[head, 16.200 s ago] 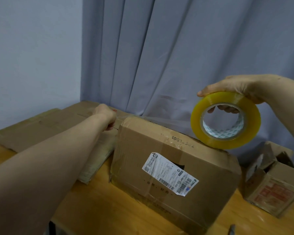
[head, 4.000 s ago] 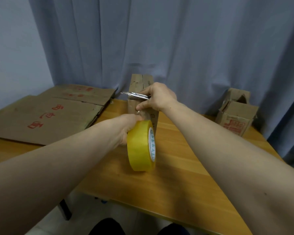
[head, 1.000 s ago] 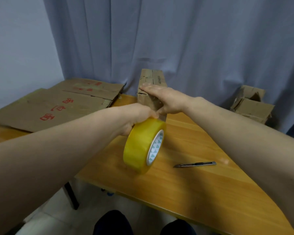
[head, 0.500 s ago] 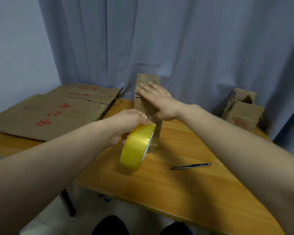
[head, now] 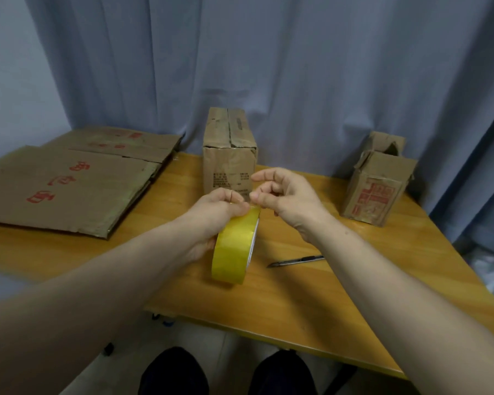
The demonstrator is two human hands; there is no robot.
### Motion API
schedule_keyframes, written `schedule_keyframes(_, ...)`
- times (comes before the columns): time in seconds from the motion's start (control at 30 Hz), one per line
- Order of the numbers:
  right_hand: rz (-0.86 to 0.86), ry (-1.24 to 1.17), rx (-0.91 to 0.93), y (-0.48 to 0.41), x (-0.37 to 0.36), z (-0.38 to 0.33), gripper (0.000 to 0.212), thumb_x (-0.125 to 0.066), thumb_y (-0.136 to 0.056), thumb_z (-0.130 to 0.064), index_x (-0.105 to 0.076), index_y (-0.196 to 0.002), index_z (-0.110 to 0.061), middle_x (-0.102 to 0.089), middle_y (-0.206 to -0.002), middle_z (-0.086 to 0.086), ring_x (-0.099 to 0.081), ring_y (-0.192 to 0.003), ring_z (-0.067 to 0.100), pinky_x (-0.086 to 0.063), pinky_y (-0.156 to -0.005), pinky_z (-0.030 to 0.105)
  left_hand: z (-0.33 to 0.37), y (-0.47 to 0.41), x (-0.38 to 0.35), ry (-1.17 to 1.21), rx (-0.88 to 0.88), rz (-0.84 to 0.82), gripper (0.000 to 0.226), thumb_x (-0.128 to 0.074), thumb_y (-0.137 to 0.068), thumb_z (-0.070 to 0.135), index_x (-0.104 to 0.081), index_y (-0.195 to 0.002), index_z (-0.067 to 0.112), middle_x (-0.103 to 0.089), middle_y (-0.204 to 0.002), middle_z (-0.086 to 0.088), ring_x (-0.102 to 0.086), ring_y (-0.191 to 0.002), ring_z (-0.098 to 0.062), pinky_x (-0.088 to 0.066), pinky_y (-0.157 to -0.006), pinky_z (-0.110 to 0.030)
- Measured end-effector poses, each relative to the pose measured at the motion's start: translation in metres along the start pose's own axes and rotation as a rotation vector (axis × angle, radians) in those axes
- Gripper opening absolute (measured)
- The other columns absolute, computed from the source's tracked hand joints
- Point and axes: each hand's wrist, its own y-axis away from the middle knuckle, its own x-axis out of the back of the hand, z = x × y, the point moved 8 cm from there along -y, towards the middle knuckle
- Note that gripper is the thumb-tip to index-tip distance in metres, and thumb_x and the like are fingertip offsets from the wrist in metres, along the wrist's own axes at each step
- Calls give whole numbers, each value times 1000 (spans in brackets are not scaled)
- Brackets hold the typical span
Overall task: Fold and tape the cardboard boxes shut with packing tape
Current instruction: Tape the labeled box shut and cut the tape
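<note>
A tall brown cardboard box (head: 229, 149) stands upright at the table's far middle, its top flaps closed with tape along the seam. In front of it my left hand (head: 214, 216) grips a yellow roll of packing tape (head: 236, 246) held on edge above the table. My right hand (head: 283, 195) is at the roll's top edge, thumb and forefinger pinched there; whether they hold the tape's loose end is too small to tell. A utility knife (head: 295, 261) lies on the table to the right of the roll.
Flattened cardboard sheets with red characters (head: 69, 178) cover the table's left side. A smaller, battered box with open flaps (head: 378, 183) stands at the far right. The wooden table (head: 297, 303) has its front edge near my knees. A grey-blue curtain hangs behind.
My right hand has left the top of the tall box and come down to the top edge of the roll. The roll has turned more upright in my left hand.
</note>
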Motion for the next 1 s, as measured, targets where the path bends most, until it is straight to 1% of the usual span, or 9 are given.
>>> schedule_keyframes(0.17, 15, 30, 17, -1, -5, 2, 27, -63, -87, 2, -54, -87, -23, -57, -75, 8, -53, -61, 4, -37, -48, 6, -9, -5, 1, 70, 8, 24, 10, -62, -89, 15, -55, -87, 21, -59, -77, 1, -55, -66, -13, -45, -61, -26)
schedule_keyframes(0.27, 28, 37, 22, -1, -3, 2, 26, -62, -87, 3, -57, -81, -22, -59, -74, 0, -54, -56, -4, -38, -49, 6, -10, -5, -1, 70, 5, 26, 5, -59, -92, 23, -54, -91, 25, -59, -82, 2, -55, -70, -13, -46, -62, -26)
schedule_keyframes(0.37, 11, 61, 39, -1, -4, -2, 24, -59, -88, 4, -62, -80, -19, -59, -74, -1, -52, -59, -1, -40, -49, 8, -12, -7, -2, 42, 25, 33, 10, -52, -93, 40, -54, -90, 30, -61, -89, 1, -58, -83, -19, -50, -82, -40)
schedule_keyframes(0.4, 3, 74, 40, -1, -4, -3, 23, -58, -89, 4, -63, -81, -17, -59, -74, -1, -51, -61, 2, -41, -49, 9, -13, -7, -1, 28, 31, 39, 13, -49, -95, 42, -54, -91, 31, -61, -89, 0, -57, -85, -21, -49, -83, -42)
schedule_keyframes(0.5, -28, 121, 35, 0, -6, -4, 22, -57, -90, 3, -67, -85, -16, -62, -75, -6, -52, -66, 5, -43, -51, 12, -13, -8, 1, -4, 35, 65, 17, -42, -98, 41, -54, -92, 30, -59, -85, 0, -55, -82, -21, -45, -79, -40)
schedule_keyframes(0.6, -59, 176, 21, 2, -4, -4, 20, -61, -89, -1, -70, -85, -19, -64, -77, -10, -54, -70, 2, -44, -58, 13, -12, -9, 1, -30, 41, 62, 17, -41, -98, 41, -54, -96, 30, -59, -85, 1, -55, -79, -19, -49, -82, -42)
schedule_keyframes(0.7, -68, 241, 15, 3, -4, -5, 11, -75, -80, -11, -73, -86, -20, -68, -82, -7, -61, -80, 4, -50, -75, 20, -11, -8, 0, -22, 43, 56, 17, -40, -99, 38, -53, -101, 27, -57, -83, 2, -54, -73, -15, -48, -69, -33)
schedule_keyframes(0.8, -45, 301, 35, 3, -4, -8, 14, -77, -77, -13, -73, -88, -21, -70, -87, -6, -65, -92, 9, -52, -89, 28, -12, -7, -1, -6, 58, 54, 16, -41, -99, 37, -53, -104, 27, -56, -80, 3, -52, -70, -13, -47, -63, -29)
schedule_keyframes(1.0, -13, 329, 62, 5, 3, -9, 12, -71, -82, -9, -72, -89, -18, -67, -86, -6, -61, -86, 9, -52, -85, 29, -11, -8, -3, -18, 84, 54, 21, -42, -99, 36, -54, -113, 26, -60, -90, -2, -57, -80, -18, -52, -70, -34)
